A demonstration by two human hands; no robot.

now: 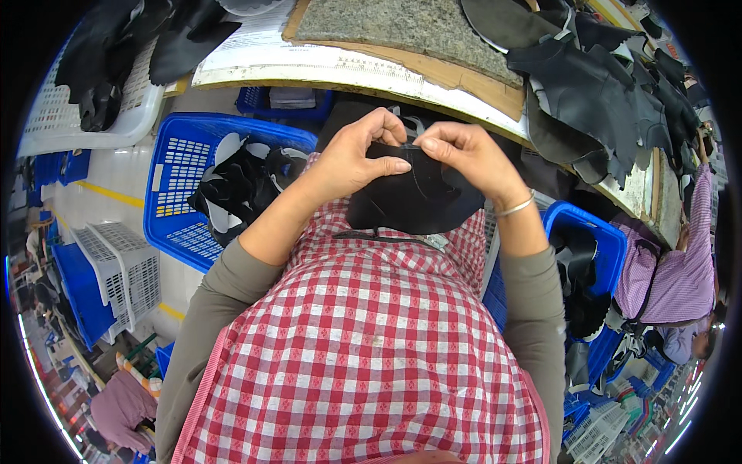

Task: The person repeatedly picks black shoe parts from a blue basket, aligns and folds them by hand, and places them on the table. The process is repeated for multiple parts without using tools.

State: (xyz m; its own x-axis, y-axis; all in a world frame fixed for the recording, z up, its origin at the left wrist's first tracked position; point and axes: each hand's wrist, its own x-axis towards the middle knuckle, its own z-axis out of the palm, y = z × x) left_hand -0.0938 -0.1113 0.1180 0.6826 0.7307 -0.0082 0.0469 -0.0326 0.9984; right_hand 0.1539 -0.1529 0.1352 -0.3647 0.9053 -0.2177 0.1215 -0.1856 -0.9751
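Observation:
Over my lap I hold a black stitched shoe-upper piece [413,203] by its top edge, and the rest of it hangs down in front of the apron. My left hand [362,153] pinches the edge between thumb and fingers. Close beside it, my right hand [468,155] grips the same edge with thumb and forefinger. A seam line runs down the piece below the fingertips. Whether anything small lies between the fingertips cannot be made out.
A worktable [309,71] with a grey board [410,35] lies ahead. Black cut pieces [591,97] are heaped at its right. Blue baskets [182,131] [610,232] with black pieces flank me. A white basket [46,127] stands far left. A co-worker's purple sleeve [699,209] shows at right.

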